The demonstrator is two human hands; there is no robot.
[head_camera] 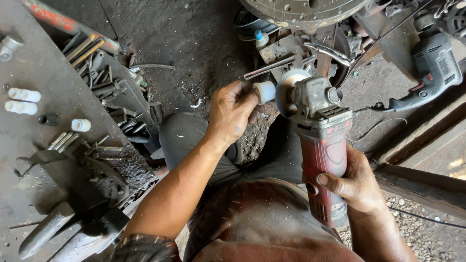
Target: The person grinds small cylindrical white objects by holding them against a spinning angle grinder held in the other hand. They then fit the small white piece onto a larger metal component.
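Open dirt floor [194, 39] ahead of left hand [232, 112], free to pass. Crowded left: workbench [43, 73] strewn with metal rods [104, 85] and white tubes [22, 101]. Blocked ahead-right by grinder [320, 126], scrap metal [310, 53] and electric drill [432, 68]. Right hand [357, 184] hemmed by steel beam [422, 187].

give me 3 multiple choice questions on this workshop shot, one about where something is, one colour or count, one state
1. Where does the small white cylinder sit?
A. in the left hand's fingertips, against the grinder's disc
B. on the floor by the drill
C. in the right hand

2. What colour is the angle grinder body?
A. blue
B. red
C. yellow

3. How is the right hand placed?
A. open and flat
B. wrapped around the grinder's body
C. resting on the grey bench

Answers: 1 A, the left hand pinches it at the disc. 2 B, the casing below the grey metal head is red. 3 B, thumb and fingers close round the handle.
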